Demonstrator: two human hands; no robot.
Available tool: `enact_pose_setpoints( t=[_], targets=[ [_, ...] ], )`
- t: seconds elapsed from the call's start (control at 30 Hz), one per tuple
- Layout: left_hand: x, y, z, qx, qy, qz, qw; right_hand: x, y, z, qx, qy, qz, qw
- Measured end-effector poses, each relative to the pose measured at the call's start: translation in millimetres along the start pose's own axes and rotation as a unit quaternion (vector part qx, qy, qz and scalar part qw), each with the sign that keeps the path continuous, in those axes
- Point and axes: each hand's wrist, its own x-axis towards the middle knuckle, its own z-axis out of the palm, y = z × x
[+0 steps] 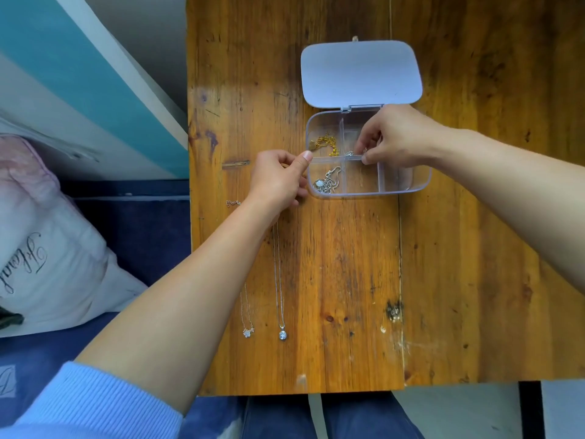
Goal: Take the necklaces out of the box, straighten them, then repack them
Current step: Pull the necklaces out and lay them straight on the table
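A clear plastic box (421, 182) with several compartments sits open on the wooden table (348, 280), its white lid (361, 74) folded back. My left hand (278, 180) grips the box's left edge, thumb on the rim. My right hand (392, 139) reaches into the upper middle compartment, fingertips pinched on a small silver necklace (349, 152). A gold necklace (326, 144) lies in the upper left compartment and a silver tangle (329, 182) in the lower left. Two thin silver necklaces lie straight on the table: one with a flower pendant (248, 332), one with a round stone pendant (282, 335).
The table's left edge borders a bed with a pink-white pillow (47, 242) and blue sheet. A small clasp end of chain (233, 203) shows by my left wrist. A dark knot (394, 310) marks the wood at the right of the laid-out necklaces.
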Motion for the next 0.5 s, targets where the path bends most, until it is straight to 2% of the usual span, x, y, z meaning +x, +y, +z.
enact_pose_setpoints(
  t=[0.1, 0.23, 0.3, 0.4, 0.5],
  targets=[
    [-1, 0, -1, -0.004, -0.001, -0.003, 1.000, -9, 1, -4, 0.052, 0.057, -0.010, 0.997],
    [-3, 1, -1, 0.000, 0.005, -0.007, 1.000, -29, 6, -7, 0.181, 0.120, 0.040, 0.975],
    [-4, 3, -1, 0.005, 0.010, -0.004, 1.000, -42, 9, -4, 0.208, 0.136, 0.064, 0.967],
    [-5, 7, 0, 0.041, 0.034, 0.020, 0.998, -67, 13, 3, 0.305, 0.153, 0.100, 0.935],
    [-10, 14, 3, 0.134, 0.118, 0.101, 0.979, -92, 13, 10, 0.409, 0.164, 0.116, 0.890]
  ],
)
